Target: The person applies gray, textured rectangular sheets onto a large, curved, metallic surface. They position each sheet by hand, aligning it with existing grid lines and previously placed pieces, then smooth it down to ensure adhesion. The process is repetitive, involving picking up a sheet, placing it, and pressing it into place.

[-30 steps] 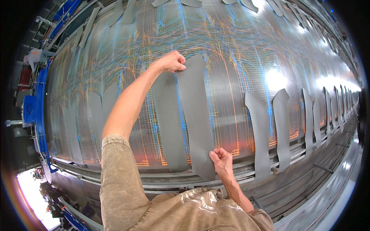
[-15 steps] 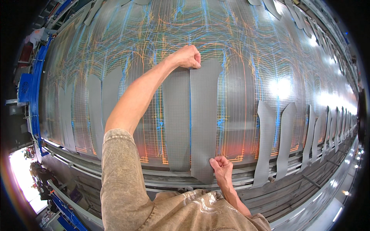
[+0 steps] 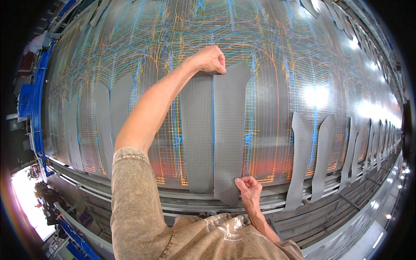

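Because my sleeve and shirt front fill the space closest to me, what I meet first beyond them is my right hand; its thumb and forefinger are pinched together on the right-hand edge of the grey strip, close to the near end, which reaches over the metal rails at the front of the counter. From those fingers the strip lies to the left and runs away from me, its long axis pointing nearly straight out from my body; the right hand is the nearer of the two, while my left hand reaches to the far end, its fingers curled closed on the strip by the upper left corner, so that the length of it stretches between my two grips. Just left of it a second grey strip lies almost parallel, a narrow blue line showing between them, and my left forearm passes over its far part; well apart to the right rest more curved strips, and others lie left beyond my arm; farther off, orange and blue lines cross the counter, and a blue machine frame stands at its left end.
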Tool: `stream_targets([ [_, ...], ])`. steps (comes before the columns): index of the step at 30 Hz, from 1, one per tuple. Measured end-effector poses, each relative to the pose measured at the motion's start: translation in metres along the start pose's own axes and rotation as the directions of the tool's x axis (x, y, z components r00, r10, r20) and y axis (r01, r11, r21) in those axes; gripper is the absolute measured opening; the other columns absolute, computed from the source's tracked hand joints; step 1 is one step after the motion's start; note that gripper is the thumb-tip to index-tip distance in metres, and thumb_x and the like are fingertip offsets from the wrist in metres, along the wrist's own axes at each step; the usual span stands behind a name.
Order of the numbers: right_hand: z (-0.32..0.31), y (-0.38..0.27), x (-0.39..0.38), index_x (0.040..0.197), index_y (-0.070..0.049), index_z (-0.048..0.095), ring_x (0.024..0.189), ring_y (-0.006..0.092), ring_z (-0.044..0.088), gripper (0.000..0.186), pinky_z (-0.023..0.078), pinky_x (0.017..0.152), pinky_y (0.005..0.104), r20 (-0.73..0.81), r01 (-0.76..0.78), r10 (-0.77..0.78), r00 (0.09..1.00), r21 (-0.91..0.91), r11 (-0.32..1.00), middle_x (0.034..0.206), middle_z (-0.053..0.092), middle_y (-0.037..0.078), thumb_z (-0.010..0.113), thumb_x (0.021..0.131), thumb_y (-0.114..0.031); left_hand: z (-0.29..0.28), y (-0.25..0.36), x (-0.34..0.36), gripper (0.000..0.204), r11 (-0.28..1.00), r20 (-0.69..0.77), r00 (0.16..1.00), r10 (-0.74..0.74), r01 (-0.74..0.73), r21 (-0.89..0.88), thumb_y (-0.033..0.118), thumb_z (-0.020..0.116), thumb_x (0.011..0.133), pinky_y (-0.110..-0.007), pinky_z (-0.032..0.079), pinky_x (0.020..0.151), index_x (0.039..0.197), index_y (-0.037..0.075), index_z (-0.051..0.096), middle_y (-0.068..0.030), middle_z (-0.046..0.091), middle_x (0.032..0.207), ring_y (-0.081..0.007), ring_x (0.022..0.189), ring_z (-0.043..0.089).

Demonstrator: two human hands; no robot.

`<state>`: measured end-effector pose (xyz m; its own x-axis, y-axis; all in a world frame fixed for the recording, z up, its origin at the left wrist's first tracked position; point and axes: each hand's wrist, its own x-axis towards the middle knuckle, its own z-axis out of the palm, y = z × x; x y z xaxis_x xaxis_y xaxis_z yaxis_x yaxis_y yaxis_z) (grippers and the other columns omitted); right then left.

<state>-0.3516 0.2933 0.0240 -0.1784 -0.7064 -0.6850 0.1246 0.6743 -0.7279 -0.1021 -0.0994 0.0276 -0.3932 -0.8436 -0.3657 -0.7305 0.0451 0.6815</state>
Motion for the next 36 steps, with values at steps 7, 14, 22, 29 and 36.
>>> stream_targets([
  [7, 0.001, -0.005, 0.001, 0.079, -0.003, 0.064, 0.055, 0.0009, 0.045, 0.016, 0.034, 0.049, 0.0188, -0.034, -0.051, 0.049, 0.998, -0.052, 0.997, 0.064, 0.059, -0.005, 0.078, 0.085, -0.010, 0.000, -0.003, -0.001, 0.017, 0.999, -0.010, 1.000, 0.013, -0.014, -0.029, 0.018, 0.080, 0.066, -0.034, 0.049, 0.068, 0.074, 0.004, 0.073, -0.0068, 0.069, 0.073, -0.0174, 0.073, 0.063],
  [14, 0.004, -0.006, 0.000, 0.076, -0.001, 0.063, 0.056, -0.0005, 0.042, 0.019, 0.033, 0.050, 0.0188, -0.092, -0.040, 0.025, 0.995, -0.165, 0.985, 0.062, 0.056, -0.007, 0.078, 0.084, -0.010, 0.003, -0.004, 0.000, 0.018, 0.998, -0.029, 0.998, 0.056, -0.057, -0.010, 0.020, 0.079, 0.067, -0.033, 0.049, 0.067, 0.074, 0.004, 0.073, -0.0062, 0.069, 0.072, -0.0166, 0.071, 0.063],
  [22, 0.009, -0.009, -0.002, 0.077, -0.001, 0.063, 0.055, 0.0006, 0.044, 0.022, 0.035, 0.049, 0.0200, -0.093, 0.001, -0.028, 0.995, -0.281, 0.960, 0.060, 0.058, -0.004, 0.080, 0.083, -0.013, 0.003, -0.008, -0.002, 0.016, 0.995, -0.051, 0.994, 0.097, -0.096, 0.017, 0.018, 0.076, 0.065, -0.032, 0.048, 0.063, 0.072, 0.005, 0.072, -0.0053, 0.067, 0.069, -0.0147, 0.067, 0.061],
  [29, 0.010, -0.009, -0.001, 0.076, -0.001, 0.064, 0.055, 0.0000, 0.043, 0.021, 0.033, 0.049, 0.0191, -0.109, 0.019, -0.056, 0.992, -0.310, 0.951, 0.061, 0.057, -0.006, 0.081, 0.082, -0.011, 0.001, -0.005, -0.003, 0.016, 0.998, -0.024, 0.998, 0.061, -0.061, -0.010, 0.017, 0.077, 0.065, -0.032, 0.049, 0.064, 0.073, 0.005, 0.072, -0.0055, 0.067, 0.070, -0.0148, 0.068, 0.062],
  [36, 0.011, -0.007, 0.000, 0.077, -0.001, 0.064, 0.054, -0.0004, 0.043, 0.018, 0.032, 0.049, 0.0183, -0.114, 0.014, -0.047, 0.992, -0.272, 0.962, 0.061, 0.057, -0.006, 0.080, 0.083, -0.008, 0.003, -0.012, 0.000, 0.017, 0.997, -0.032, 0.997, 0.071, -0.071, -0.024, 0.019, 0.078, 0.066, -0.032, 0.049, 0.064, 0.073, 0.005, 0.073, -0.0056, 0.069, 0.071, -0.0154, 0.068, 0.063],
])
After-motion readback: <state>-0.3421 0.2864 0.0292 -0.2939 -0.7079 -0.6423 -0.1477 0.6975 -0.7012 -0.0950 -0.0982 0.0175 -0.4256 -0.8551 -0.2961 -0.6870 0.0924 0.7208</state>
